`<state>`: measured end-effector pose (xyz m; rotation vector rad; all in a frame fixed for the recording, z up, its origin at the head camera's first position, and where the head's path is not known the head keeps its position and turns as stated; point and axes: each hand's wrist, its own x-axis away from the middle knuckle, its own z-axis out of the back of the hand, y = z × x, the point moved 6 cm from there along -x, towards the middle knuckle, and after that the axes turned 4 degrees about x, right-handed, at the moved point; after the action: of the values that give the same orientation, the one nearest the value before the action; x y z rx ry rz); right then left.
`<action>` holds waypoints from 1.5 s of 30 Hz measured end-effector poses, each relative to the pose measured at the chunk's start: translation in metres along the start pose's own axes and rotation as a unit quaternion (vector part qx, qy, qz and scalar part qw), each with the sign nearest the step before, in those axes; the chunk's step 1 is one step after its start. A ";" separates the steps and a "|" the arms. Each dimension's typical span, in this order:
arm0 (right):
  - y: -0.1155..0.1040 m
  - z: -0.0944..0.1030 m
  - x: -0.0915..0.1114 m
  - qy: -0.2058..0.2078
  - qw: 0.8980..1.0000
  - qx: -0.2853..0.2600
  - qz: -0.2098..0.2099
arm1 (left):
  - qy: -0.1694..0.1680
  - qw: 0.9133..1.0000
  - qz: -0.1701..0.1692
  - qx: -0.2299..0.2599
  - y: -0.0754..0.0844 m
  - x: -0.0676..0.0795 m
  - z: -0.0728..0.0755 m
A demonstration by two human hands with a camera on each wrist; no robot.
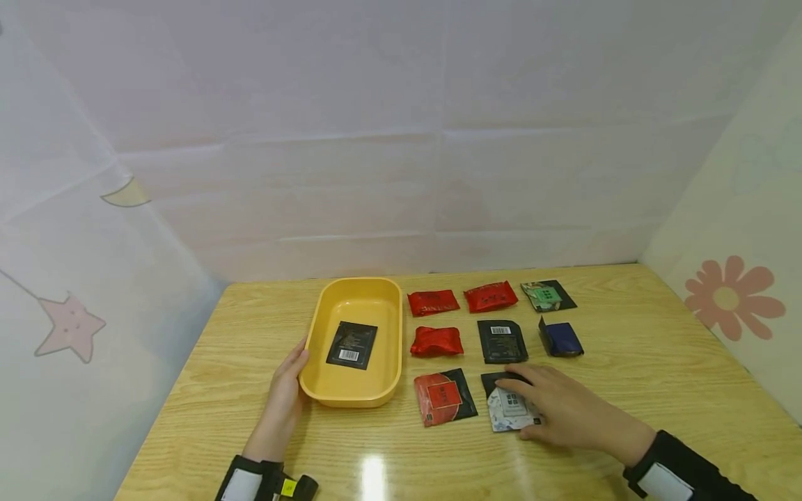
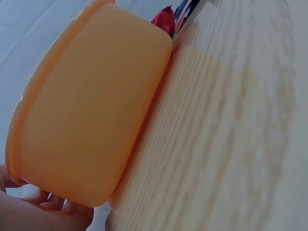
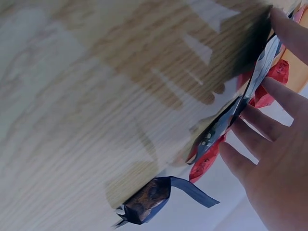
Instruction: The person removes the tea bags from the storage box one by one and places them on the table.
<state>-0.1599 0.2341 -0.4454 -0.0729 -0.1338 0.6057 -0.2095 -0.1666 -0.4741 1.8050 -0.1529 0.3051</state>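
At the left of the wooden table, a yellow plastic tub (image 1: 351,402) holds a black sachet (image 1: 352,345) with a barcode label. My left hand (image 1: 289,383) grips the tub's near left side, thumb by the rim and fingers against the outer wall (image 2: 91,110). Spread over a black-and-white sachet (image 1: 509,410) lying on the table, my right hand (image 1: 567,414) touches it with its fingertips and partly covers it. The fingers (image 3: 284,96) look mostly straight in the right wrist view. Left of that sachet lies a red-and-black one (image 1: 443,396).
Three shiny red packets (image 1: 436,342) lie beside the tub. Behind the right hand are a black barcoded sachet (image 1: 502,342), a dark blue packet (image 1: 564,339) with a raised flap, and a green-and-black sachet (image 1: 548,296). White sheeting (image 1: 326,202) stands behind the table.
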 end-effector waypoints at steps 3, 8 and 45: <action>0.001 -0.001 0.000 -0.003 1.000 -0.003 -0.003 | -0.005 1.000 -0.004 0.001 0.001 0.001 -0.001; 0.003 -0.003 0.001 -0.010 1.000 -0.009 -0.009 | -0.006 1.000 -0.007 0.003 0.002 0.001 -0.001; -0.029 0.018 -0.007 -0.012 0.999 -0.008 0.046 | -0.009 1.000 -0.006 0.010 0.000 0.000 -0.001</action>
<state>-0.1519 0.2064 -0.4257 -0.0875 -0.1586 0.6967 -0.2097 -0.1659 -0.4741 1.8280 -0.1515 0.2831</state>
